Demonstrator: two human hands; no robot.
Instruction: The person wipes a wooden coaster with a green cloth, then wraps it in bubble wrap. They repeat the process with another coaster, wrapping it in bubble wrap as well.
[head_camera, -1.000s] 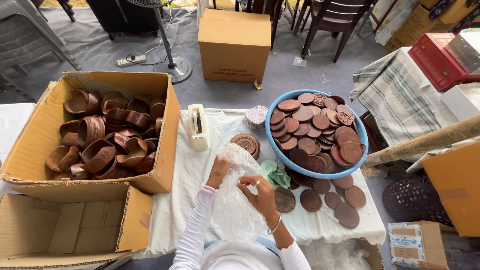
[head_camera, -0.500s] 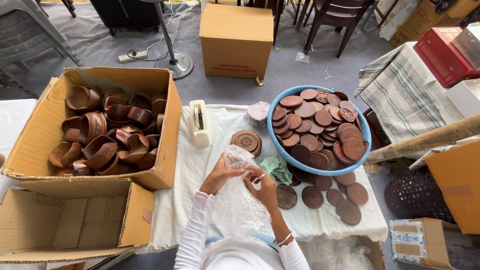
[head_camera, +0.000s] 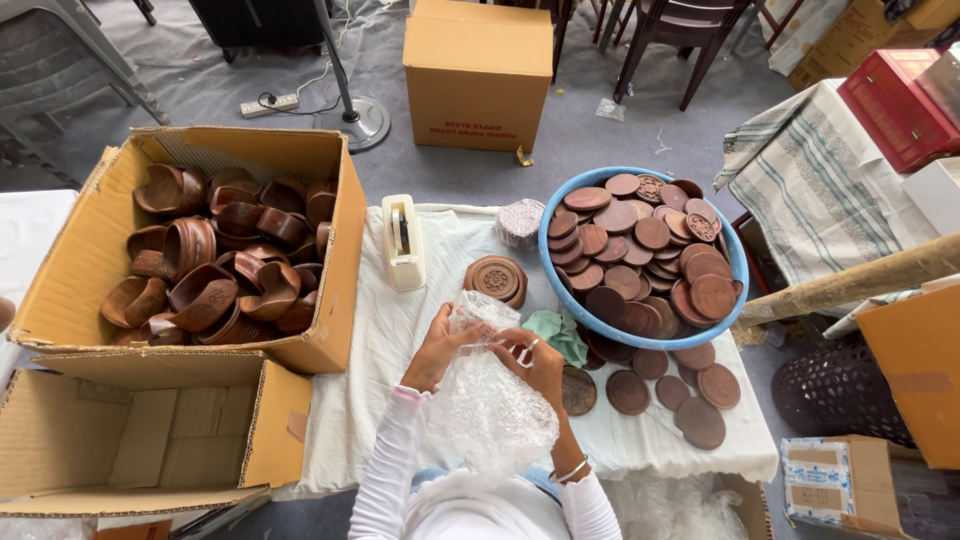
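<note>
My left hand (head_camera: 438, 347) pinches the top edge of a clear bubble wrap sheet (head_camera: 490, 415) that hangs over my lap. My right hand (head_camera: 543, 368) is at the same edge, its fingers through the pale handles of small scissors (head_camera: 524, 351). Both hands are over the white cloth-covered table (head_camera: 360, 410). Just beyond them lies a short stack of carved round wooden discs (head_camera: 497, 279). A crumpled green cloth (head_camera: 557, 335) sits right of my right hand.
A blue basin (head_camera: 556, 284) full of wooden discs stands at the right, with loose discs (head_camera: 690, 392) in front of it. A white tape dispenser (head_camera: 402, 240) lies at the back. A carton of wooden holders (head_camera: 215, 260) and another carton (head_camera: 130, 430) sit left.
My hands have come closer together at the top of the bubble wrap, and the scissors now meet its edge. Nothing else on the table has moved.
</note>
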